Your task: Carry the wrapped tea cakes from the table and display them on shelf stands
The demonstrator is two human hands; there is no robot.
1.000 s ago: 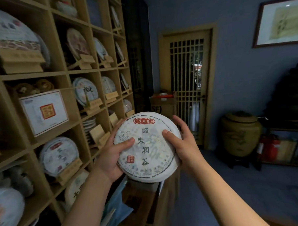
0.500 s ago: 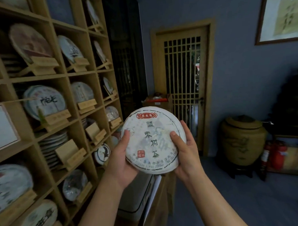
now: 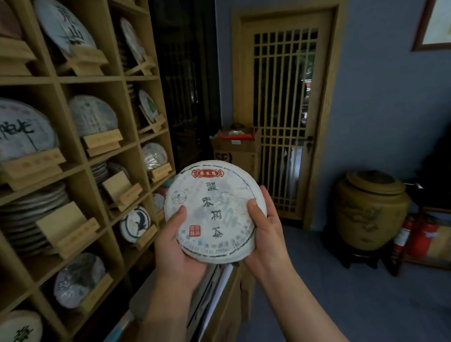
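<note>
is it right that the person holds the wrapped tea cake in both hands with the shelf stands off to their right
Not quite. The head view shows both hands, left and right, holding the wrapped tea cake, but the shelf stands are off to their left, not right.

The tea cake [image 3: 215, 210] in my grip is wrapped in thin white paper, matt and slightly crinkled, printed in black and red ink. The shelf [image 3: 68, 79] filling the left of the frame and its little stands [image 3: 101, 140] look like pale, unvarnished wood with a dull finish. At the lower right, the big jar [image 3: 371, 211] looks like brown glazed clay with a low sheen, and the cardboard box [image 3: 235, 149] by the door is plain and matt.
</note>
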